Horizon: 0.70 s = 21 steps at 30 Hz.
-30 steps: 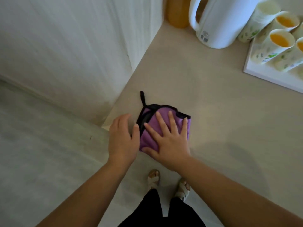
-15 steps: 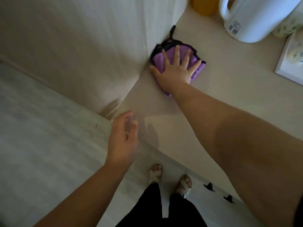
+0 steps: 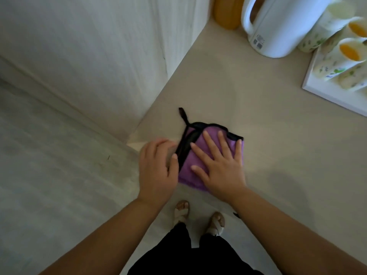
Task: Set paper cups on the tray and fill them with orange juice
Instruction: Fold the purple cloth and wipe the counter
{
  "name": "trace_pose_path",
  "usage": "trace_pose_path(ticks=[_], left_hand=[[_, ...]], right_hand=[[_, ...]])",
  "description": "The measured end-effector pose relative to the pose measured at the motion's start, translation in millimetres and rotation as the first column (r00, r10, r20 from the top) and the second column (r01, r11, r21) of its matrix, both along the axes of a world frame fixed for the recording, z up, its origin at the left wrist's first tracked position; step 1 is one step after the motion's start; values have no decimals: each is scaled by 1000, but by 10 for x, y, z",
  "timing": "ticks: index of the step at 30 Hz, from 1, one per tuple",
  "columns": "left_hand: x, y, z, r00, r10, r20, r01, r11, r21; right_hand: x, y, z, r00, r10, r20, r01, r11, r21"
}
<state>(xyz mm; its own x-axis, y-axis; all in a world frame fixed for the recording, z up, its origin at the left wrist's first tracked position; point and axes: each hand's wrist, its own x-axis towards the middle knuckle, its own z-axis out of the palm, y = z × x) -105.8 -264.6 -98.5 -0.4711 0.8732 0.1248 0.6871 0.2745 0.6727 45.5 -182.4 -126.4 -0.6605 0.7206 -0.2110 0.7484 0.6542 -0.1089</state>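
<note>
Several floral paper cups (image 3: 345, 54) filled with orange juice stand on a white tray (image 3: 325, 92) at the far right of the beige counter. An orange juice bottle (image 3: 226, 12) stands at the back beside the wall. My right hand (image 3: 218, 163) lies flat, fingers spread, on a folded purple cloth with black trim (image 3: 188, 175) near the counter's front corner. My left hand (image 3: 156, 169) rests at the cloth's left edge, fingers loosely curled, over the counter's corner.
A white electric kettle (image 3: 278, 26) stands at the back between the bottle and the tray. A white wall (image 3: 99, 56) borders the counter on the left. The counter's front edge runs just below the cloth, with the floor and my feet beneath.
My right hand has slid the purple cloth back from the wall corner toward the counter's front edge. My left hand has moved up beside the cloth again.
</note>
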Motion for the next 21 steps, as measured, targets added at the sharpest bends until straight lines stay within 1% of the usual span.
trace_pose_path(ticks=[2,3,4,5,6,8,9,11,13,14,17,19,21], left_hand=[[186,134,-10,978,-187,-87,180,980,-89],[280,208,-31,955,-263,-137,243,959,-148],[373,289,-46,927,-330,-178,293,934,-205],[452,355,-45,892,-406,-199,348,898,-269],[542,410,-31,851,-482,-208,402,854,-330],[641,430,-51,740,-627,-243,473,743,-474],[644,419,-111,686,-681,-256,491,693,-529],[599,393,-164,647,-710,-278,489,667,-562],[506,424,-188,654,-687,-317,479,700,-530],[437,460,-228,662,-685,-303,486,701,-523],[158,621,-231,694,-636,-338,451,750,-484],[-106,790,-217,677,-643,-357,411,733,-542],[-372,987,-210,698,-652,-297,376,686,-623]], right_hand=[[282,110,69,989,-139,-49,139,990,-17],[351,165,104,974,-203,-102,196,978,-73],[415,211,156,942,-288,-171,264,953,-147],[471,252,200,898,-370,-236,333,925,-184],[552,298,243,867,-421,-267,392,907,-157],[673,367,246,897,-396,-196,389,918,-74],[716,375,245,919,-370,-138,363,929,-74],[762,368,202,949,-307,-76,300,949,-93],[713,409,219,966,-253,-46,249,965,-79],[651,453,228,974,-226,-17,224,971,-80],[364,655,232,980,-178,90,191,968,-163],[91,835,229,981,-155,114,174,969,-176],[-182,1033,221,981,-152,124,174,966,-192]])
